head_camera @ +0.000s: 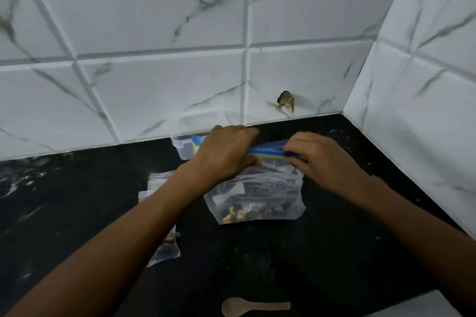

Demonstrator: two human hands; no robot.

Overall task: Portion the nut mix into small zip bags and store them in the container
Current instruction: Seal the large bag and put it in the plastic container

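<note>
Wooden spoon lay nearest the camera on the black countertop, bowl end to the left, nothing visible in it. Light-coloured flat thing cut the bottom-right corner; could not tell what it was.

Small zip bags sat left of centre, partly hidden under the left forearm. At least two overlapped; the nearer one had dark nut pieces in it. Could not tell if they were sealed.

Large clear zip bag stood mid-counter with its bottom edge on the surface. Nut mix filled only the bottom strip: yellowish and dark pieces. Printed text showed on the upper panel. Blue zip strip ran along the top.

Left hand gripped the left end of that strip, fingers curled over it. Right hand pinched the right end between thumb and fingers. Strip was stretched between the two hands.

Clear plastic container stood behind the left hand, against the base of the white marble-pattern wall tiles. Mostly hidden; contents not readable. Blue edge showed just beside it, behind the knuckles.
</note>
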